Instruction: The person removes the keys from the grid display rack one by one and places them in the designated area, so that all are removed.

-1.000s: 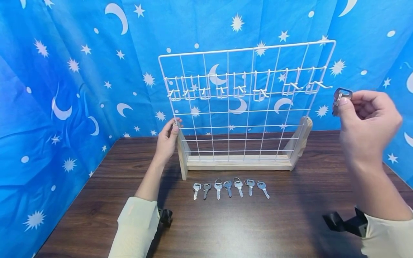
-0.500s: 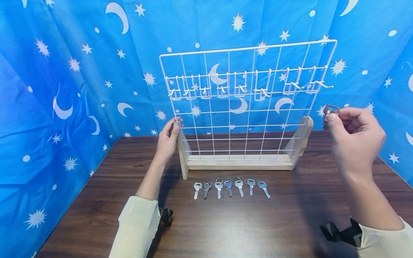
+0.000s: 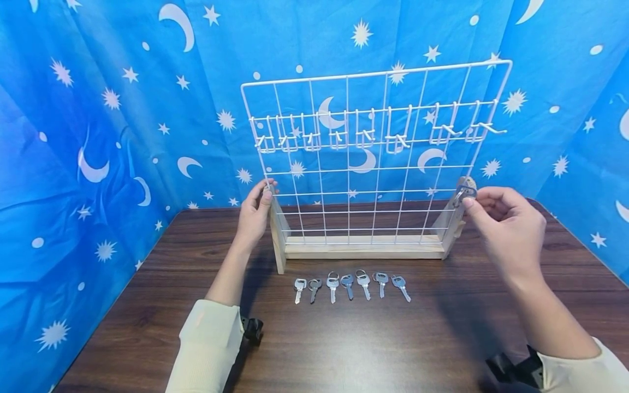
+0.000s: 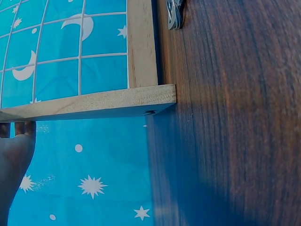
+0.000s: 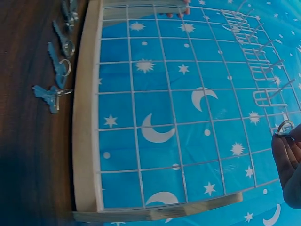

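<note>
In the head view my left hand [image 3: 253, 215] grips the left wooden upright [image 3: 278, 232] of a white wire grid rack [image 3: 363, 254], thumb in front. The left wrist view shows part of this hand [image 4: 16, 153] against the upright. My right hand [image 3: 513, 229] pinches a silver key [image 3: 467, 191] with a ring, in front of the right upright's top. In the right wrist view the key's ring [image 5: 285, 125] shows above the fingers; most of its blade is hidden. White hooks [image 3: 397, 143] hang in a row across the grid, none bearing a key.
Several silver keys [image 3: 362, 281] with rings lie in a row on the dark wooden table [image 3: 314, 349], before the rack's base. A blue curtain [image 3: 123, 180] with stars and moons hangs behind and at both sides. Hook prongs stick out toward the front.
My right hand has moved left and down with the key, from beside the rack's right edge to the right upright. The left hand stays on its upright.
</note>
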Action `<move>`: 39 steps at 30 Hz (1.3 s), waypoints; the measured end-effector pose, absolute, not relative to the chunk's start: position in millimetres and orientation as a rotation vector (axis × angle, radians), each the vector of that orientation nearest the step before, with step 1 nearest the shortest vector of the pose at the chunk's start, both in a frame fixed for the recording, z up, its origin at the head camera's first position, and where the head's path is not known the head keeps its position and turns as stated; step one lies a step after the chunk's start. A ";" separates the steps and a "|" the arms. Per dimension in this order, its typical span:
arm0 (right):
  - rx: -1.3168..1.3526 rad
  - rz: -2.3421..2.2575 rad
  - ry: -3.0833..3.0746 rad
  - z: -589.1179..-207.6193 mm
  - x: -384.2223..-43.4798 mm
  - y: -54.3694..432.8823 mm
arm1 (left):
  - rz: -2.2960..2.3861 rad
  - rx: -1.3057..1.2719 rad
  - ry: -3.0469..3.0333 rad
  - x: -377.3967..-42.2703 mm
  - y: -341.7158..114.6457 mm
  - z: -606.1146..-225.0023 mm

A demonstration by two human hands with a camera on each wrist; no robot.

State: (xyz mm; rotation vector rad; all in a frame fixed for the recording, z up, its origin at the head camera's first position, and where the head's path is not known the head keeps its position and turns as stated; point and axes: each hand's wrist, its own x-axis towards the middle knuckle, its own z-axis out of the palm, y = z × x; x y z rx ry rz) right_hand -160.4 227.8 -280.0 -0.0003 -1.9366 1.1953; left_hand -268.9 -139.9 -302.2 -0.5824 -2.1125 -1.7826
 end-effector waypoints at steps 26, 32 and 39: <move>0.181 1.622 -2.261 -326.1 -171.9 229.8 | -1.772 -0.590 -2.111 -268.7 -140.0 -302.2; 0.169 1.695 -2.478 -329.4 -171.2 231.0 | -1.773 -0.585 -2.107 -269.2 -139.6 -302.1; 0.189 1.815 -2.627 -335.7 -177.2 232.8 | -1.780 -0.588 -2.096 -268.7 -138.9 -302.1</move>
